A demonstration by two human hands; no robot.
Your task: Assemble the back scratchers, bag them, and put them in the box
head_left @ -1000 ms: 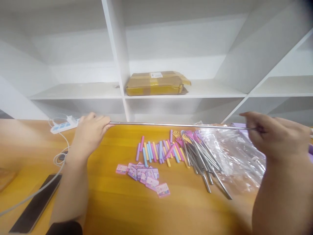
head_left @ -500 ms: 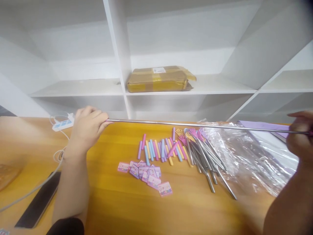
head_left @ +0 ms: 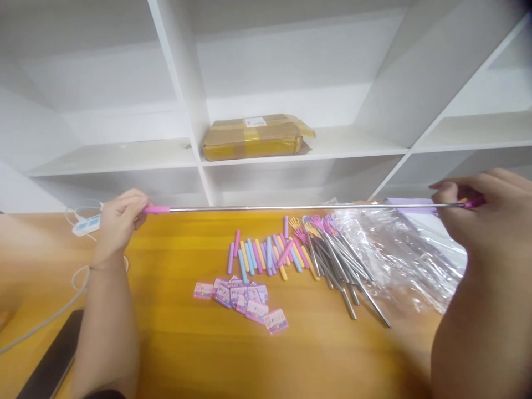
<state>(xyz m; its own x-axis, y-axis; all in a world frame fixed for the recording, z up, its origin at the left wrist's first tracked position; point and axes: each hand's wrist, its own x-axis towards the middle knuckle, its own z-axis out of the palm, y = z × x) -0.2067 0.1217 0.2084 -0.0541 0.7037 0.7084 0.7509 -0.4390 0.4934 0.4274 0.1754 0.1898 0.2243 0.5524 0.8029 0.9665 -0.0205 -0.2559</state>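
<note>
Left hand gripping, more pink handle now exposed

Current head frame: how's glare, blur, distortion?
Head view: bright glare streaks on the clear plastic, sheen along the metal rod; right hand soft; print on the cards unreadable; shelf uprights splay outward toward the top; upper-right corner dark.

no wording can be read — on the taped cardboard box a white label bears faint dark print, too small and blurred to make out. the pink and purple cards, loosely heaped on the wooden table, carry small printed designs with coloured marks — whether any are letters cannot be told.
</note>
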